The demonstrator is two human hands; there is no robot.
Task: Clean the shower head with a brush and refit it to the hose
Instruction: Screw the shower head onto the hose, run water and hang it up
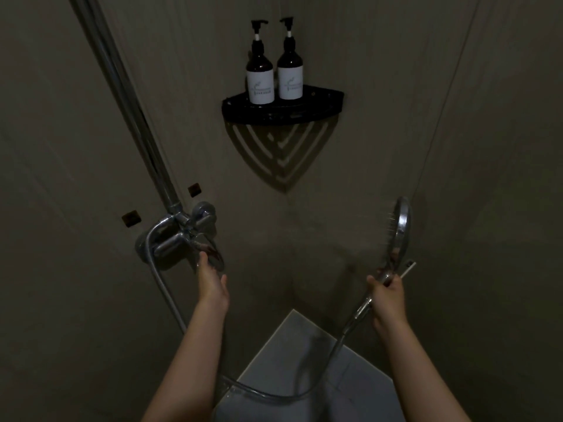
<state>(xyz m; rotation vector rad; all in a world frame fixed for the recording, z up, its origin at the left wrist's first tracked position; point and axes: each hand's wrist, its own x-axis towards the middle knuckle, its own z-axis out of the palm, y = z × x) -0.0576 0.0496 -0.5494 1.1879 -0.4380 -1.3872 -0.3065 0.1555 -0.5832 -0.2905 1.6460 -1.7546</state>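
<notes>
A dim shower corner with grey walls; a black shelf holds two pump bottles. The right hand grips the shower head upright at right, hose attached, with a thin white stick, unclear. The left hand fingers touch the tap lever; its grip is hard to see.
</notes>
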